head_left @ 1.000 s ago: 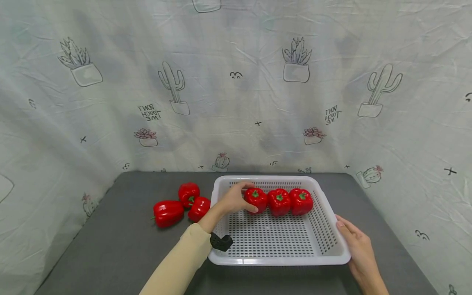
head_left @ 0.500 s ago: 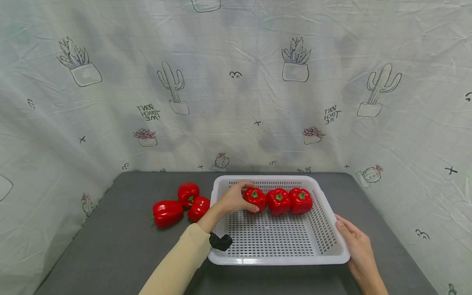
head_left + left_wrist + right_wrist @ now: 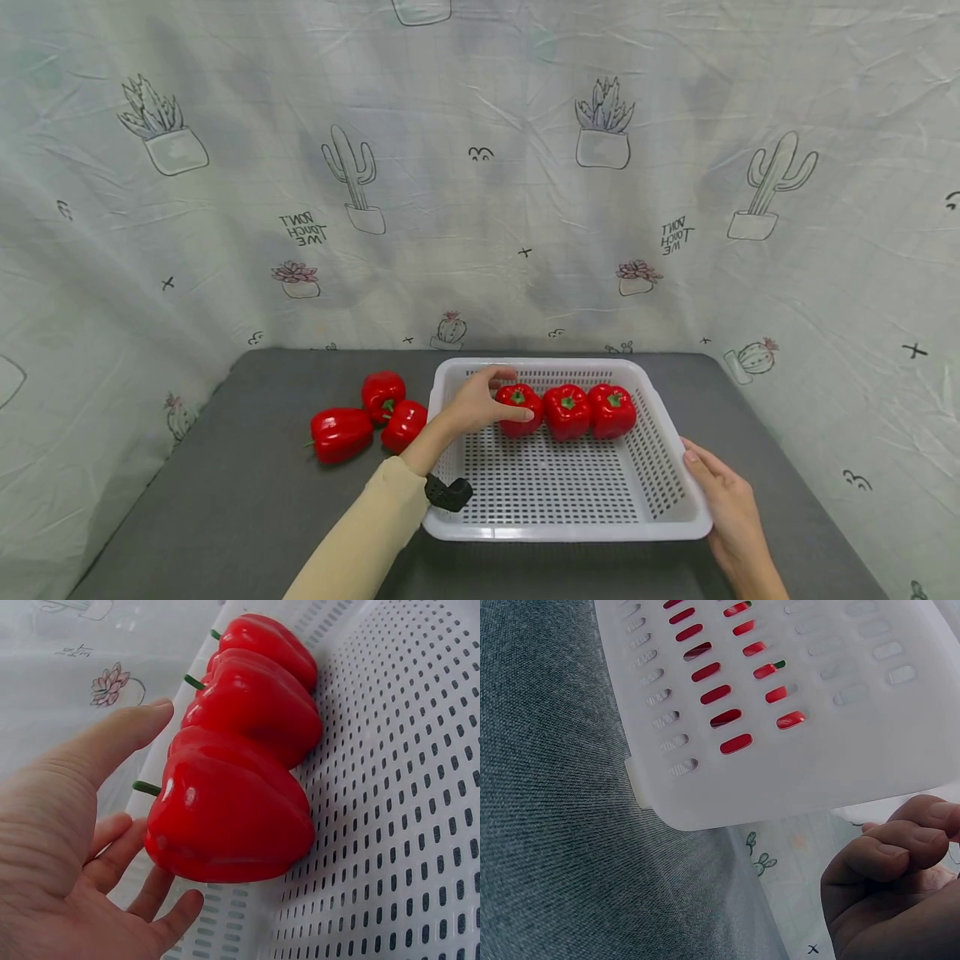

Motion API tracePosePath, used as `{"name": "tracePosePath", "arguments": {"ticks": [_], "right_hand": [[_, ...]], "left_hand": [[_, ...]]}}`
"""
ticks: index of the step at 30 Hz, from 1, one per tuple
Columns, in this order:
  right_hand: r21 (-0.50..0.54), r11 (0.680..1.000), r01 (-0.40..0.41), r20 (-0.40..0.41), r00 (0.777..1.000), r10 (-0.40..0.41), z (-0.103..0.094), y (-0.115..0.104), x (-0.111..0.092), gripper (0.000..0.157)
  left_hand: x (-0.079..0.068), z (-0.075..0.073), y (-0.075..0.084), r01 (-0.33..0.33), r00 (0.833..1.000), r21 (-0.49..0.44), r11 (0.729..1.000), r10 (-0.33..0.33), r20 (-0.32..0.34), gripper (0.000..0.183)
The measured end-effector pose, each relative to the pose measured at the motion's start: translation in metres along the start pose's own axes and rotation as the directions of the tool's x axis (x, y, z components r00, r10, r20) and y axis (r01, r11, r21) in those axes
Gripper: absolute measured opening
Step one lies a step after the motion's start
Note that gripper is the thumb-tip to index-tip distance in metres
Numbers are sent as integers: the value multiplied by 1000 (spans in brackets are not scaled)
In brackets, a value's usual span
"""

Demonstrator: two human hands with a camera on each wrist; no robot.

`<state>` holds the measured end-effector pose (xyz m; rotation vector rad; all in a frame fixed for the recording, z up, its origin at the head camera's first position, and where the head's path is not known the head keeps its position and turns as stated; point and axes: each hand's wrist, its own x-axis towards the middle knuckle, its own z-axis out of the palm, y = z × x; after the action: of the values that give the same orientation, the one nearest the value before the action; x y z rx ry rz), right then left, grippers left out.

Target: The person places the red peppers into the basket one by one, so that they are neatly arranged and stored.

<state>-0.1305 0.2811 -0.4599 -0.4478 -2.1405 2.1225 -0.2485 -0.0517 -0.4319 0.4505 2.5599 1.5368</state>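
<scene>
A white perforated plastic basket (image 3: 562,532) holds a row of three red bell peppers along its far side, stems showing. My left hand (image 3: 478,403) is at the leftmost bell pepper (image 3: 232,810). In the left wrist view its thumb stands apart from that pepper, and the other fingers spread loosely by its left side. Beyond it sit the middle pepper (image 3: 567,412) and the right pepper (image 3: 613,410). My right hand (image 3: 727,500) grips the basket's right rim; in the right wrist view its curled fingers (image 3: 881,859) show beside the basket wall.
Three more red bell peppers lie on the grey tabletop (image 3: 225,500) left of the basket: a large one (image 3: 342,434), a rear one (image 3: 383,392) and one (image 3: 406,423) near the basket's edge. A printed cloth (image 3: 480,208) hangs behind and at both sides.
My left thumb has lifted off the front of the leftmost pepper, and the hand has opened slightly. The peppers, basket and right hand stay in place.
</scene>
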Motion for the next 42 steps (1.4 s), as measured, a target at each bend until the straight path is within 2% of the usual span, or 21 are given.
{"name": "tracePosePath", "arguments": {"ticks": [10,15,18,21,23,26,30,34,38,42], "right_hand": [[19,1000,0,6,1000,0,2,1,0,71],[40,999,23,25,999,-24,3,1,1,68],[61,997,38,45,998,-41,3,2,1,64],[75,996,44,55,997,-48,4,2,0,59],[73,996,42,47,998,-45,3,1,0,58],[77,996,35,36,999,-38,2,0,0,59],[81,996,24,35,999,-27,1,-2,0,62],[70,997,13,25,1000,-15,1,-2,1,66],[61,998,-6,20,1000,5,-1,-1,1,68],[78,997,-2,17,1000,1,-3,0,2,61]], "left_hand": [[-4,-2,1,2,1000,-16,1000,-2,-23,70],[-6,-7,2,-7,1000,-85,996,5,-19,70],[-10,-20,4,-41,999,-131,991,41,-1,71],[-22,-40,10,-86,996,-147,985,88,5,71],[-35,-55,17,-125,992,-173,977,126,-6,70],[-60,-77,25,-199,979,-189,962,189,-70,66],[-97,-97,26,-260,950,-154,953,224,-218,60],[-127,-110,12,-238,906,-89,967,188,-379,56],[-149,-118,-12,-125,836,48,991,132,-532,55],[-162,-119,-47,-13,762,126,992,91,-641,59]]}}
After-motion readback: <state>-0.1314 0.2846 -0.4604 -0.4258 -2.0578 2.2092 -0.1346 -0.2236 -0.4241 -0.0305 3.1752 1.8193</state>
